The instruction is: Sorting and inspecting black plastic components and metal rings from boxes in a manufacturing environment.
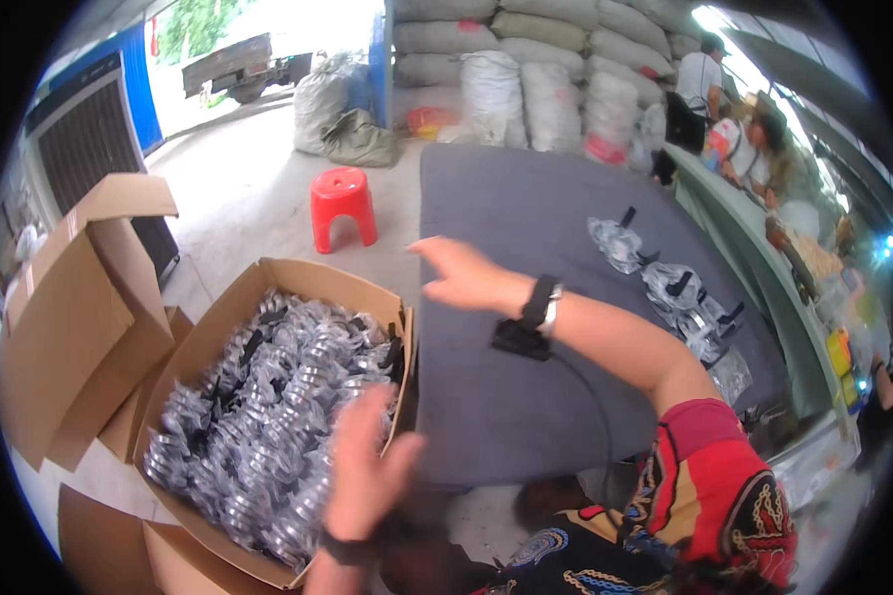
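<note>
A big open cardboard box on the left is packed with shiny round metal pieces in see-through plastic bags, some showing black parts. Over its right edge hovers my left hand, slightly blurred, thumb spread from the fingers and nothing in it. My right hand reaches leftward across the grey-covered table, fingers stretched past the table's left edge, holding nothing visible. A watch and a black device with a cable sit on that wrist. More bagged metal pieces with black parts lie along the table's right side.
Beyond the box stands a red plastic stool. Cardboard flaps and another carton crowd the far left. Stacked sacks line the back wall. Other people sit or stand along a green-covered bench on the right.
</note>
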Demonstrator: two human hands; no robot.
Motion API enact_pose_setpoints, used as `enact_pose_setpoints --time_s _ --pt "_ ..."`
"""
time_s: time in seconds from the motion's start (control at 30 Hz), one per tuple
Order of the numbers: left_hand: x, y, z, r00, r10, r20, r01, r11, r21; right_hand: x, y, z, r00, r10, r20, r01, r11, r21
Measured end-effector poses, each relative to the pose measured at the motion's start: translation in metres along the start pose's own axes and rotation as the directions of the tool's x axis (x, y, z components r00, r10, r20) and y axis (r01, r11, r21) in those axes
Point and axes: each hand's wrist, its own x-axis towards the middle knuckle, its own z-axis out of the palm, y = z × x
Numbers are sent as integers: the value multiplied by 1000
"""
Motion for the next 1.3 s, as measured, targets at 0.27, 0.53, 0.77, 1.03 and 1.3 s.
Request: enact_pose_setpoints --time_s 0.27,0.53,0.77,1.03,1.3 --pt "-11 72 129 987 50 155 -80 978 194 -129 189 -104 699 627 -344 -703 514 -491" --pt "-8 69 137 993 28 119 -70 928 367 -189 253 -94 517 704 -488 -799 191 -571" --pt "-13 72 140 993 40 107 -78 919 385 -185 214 -112 792 547 -271 -554 457 -695" --pt "-12 66 144 998 -65 18 57 959 279 -178 23 -95 810 381 445 -572 349 743" --pt "-5 95 180 997 -24 -79 21 999 -48 -233 -19 -47 964 161 212 -259 749 610"
